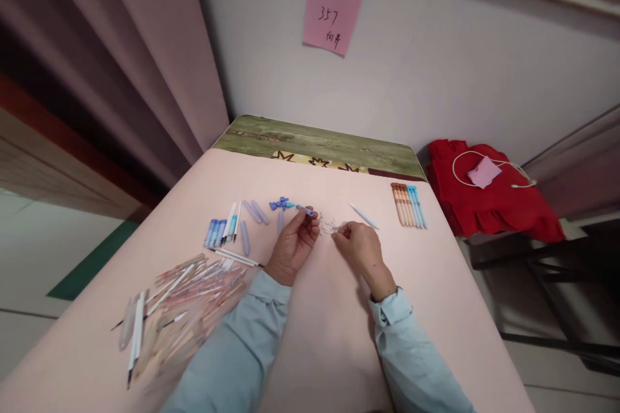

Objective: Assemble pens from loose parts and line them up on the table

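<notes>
My left hand (pixel 290 245) is closed around a short blue pen barrel (pixel 305 210), which pokes out past the fingertips. Fingers pinched, my right hand (pixel 362 250) is at the edge of a small heap of tiny pale springs (pixel 327 226); what sits between its fingertips is too small to make out. Small dark blue pen parts (pixel 279 204) lie just beyond my left hand. A light blue pen piece (pixel 364 215) rests beyond my right hand. Left of my left hand are lilac pen tubes (pixel 252 211), short blue barrels (pixel 216 233) and white refills (pixel 235 222).
A large pile of clear and pinkish pen parts (pixel 194 310) covers the table's left side. Assembled brown pens (pixel 403 205) and blue pens (pixel 417 206) form a row at the right. A red cloth-covered stool (pixel 484 206) stands beyond the table's right edge, and a wall behind.
</notes>
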Demonstrator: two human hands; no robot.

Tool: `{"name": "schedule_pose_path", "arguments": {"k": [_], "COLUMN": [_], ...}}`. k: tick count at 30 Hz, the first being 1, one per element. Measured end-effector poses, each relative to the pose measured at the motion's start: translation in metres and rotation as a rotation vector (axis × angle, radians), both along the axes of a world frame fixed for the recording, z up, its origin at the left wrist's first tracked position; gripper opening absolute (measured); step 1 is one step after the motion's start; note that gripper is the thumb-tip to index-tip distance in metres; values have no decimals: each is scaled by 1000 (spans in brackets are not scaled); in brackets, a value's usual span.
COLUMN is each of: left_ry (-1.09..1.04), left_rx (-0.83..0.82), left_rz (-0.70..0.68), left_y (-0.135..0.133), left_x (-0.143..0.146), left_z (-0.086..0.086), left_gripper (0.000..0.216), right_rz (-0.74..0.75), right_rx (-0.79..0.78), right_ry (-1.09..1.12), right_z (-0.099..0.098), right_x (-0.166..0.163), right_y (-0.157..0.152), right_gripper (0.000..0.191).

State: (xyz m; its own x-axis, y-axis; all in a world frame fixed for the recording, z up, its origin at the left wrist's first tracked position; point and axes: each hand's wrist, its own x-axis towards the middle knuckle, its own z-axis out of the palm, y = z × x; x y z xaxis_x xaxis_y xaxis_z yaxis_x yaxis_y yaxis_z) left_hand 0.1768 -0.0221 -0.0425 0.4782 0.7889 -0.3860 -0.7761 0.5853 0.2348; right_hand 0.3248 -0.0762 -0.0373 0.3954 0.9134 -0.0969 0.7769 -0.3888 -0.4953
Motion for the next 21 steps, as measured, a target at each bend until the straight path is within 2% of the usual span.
{"name": "schedule_pose_path", "arguments": {"k": [5,8,13,17,21], "left_ry": [-224,-261,-219,-180,-163], "left_rx": [-180,-244,-221,-190,-160], "left_rz": [-45,-46,-28,41,49], "left_y": [-3,-5,-3,2,4], "left_x": [-4,-6,-6,-7,-8], "left_z": [6,7,6,4,3], "left_gripper": [21,19,22,26,27], "right_rz": [16,26,50,60,71], "right_rx": [-8,-9,34,76,105], "right_ry": [-72,-135,-177,-51,42], "right_z": [1,0,1,6,8], "right_x": [0,-2,3,13,16], "right_y": [-1,0,-1,-4,-4], "right_gripper": [14,17,16,17,17]}}
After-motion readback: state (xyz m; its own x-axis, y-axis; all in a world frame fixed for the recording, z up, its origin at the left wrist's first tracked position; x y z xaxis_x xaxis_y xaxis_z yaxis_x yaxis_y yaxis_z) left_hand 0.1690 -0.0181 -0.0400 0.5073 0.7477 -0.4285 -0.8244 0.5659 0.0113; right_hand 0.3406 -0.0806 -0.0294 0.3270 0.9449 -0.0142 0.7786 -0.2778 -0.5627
